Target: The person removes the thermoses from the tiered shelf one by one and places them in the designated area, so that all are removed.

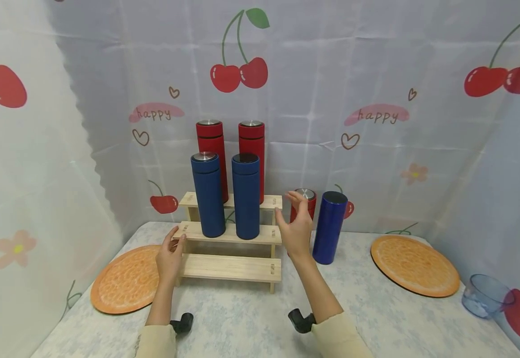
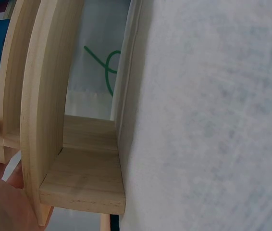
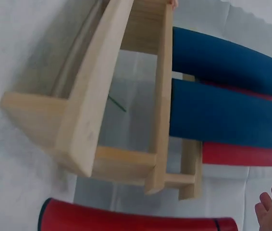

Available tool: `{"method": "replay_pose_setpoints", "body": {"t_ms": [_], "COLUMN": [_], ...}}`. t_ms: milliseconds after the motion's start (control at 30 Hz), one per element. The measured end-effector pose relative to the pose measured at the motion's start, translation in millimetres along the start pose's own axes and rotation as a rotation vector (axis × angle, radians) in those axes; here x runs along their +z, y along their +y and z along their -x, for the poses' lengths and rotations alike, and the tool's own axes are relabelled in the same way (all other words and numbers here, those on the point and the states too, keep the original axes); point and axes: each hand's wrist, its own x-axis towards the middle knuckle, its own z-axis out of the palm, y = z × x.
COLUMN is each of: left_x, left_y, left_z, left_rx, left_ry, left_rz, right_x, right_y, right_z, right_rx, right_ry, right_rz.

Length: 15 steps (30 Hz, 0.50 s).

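Note:
A three-step wooden rack (image 1: 230,267) stands on the table. On its middle step are two blue thermos bottles (image 1: 246,199), one with a silver lid top and one with a black top. Two red thermos bottles (image 1: 252,149) stand upright on the top step. My left hand (image 1: 169,258) grips the left end of the middle step, thumb and fingers at its edge (image 2: 6,144). Off the rack's right side, my right hand (image 1: 298,231) is raised with thumb and fingers spread, holding nothing. It partly hides a third red thermos (image 3: 136,219), which is beside the rack.
A glossy blue thermos (image 1: 330,228) stands right of the third red one. Round orange mats lie at left (image 1: 128,281) and right (image 1: 414,266). A clear bluish cup (image 1: 485,296) sits at the far right. A cherry-print curtain (image 1: 304,99) hangs behind the table.

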Motion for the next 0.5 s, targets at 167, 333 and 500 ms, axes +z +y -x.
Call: {"method": "replay_pose_setpoints", "body": {"t_ms": [167, 333, 500], "left_x": [0.0, -0.2, -0.5], "left_y": [1.2, 2.4, 2.5], "left_z": [0.6, 0.7, 0.5], "left_rx": [-0.003, -0.005, 0.011], "left_ry": [0.0, 0.006, 0.011], "left_rz": [0.002, 0.0, 0.0], "right_x": [26, 45, 54], "right_y": [-6, -3, 6], "right_z": [-12.2, -10.7, 0.3], "right_rx": [0.024, 0.061, 0.123], "right_ry": [-0.108, -0.257, -0.371], "right_rz": [-0.036, 0.011, 0.09]}}
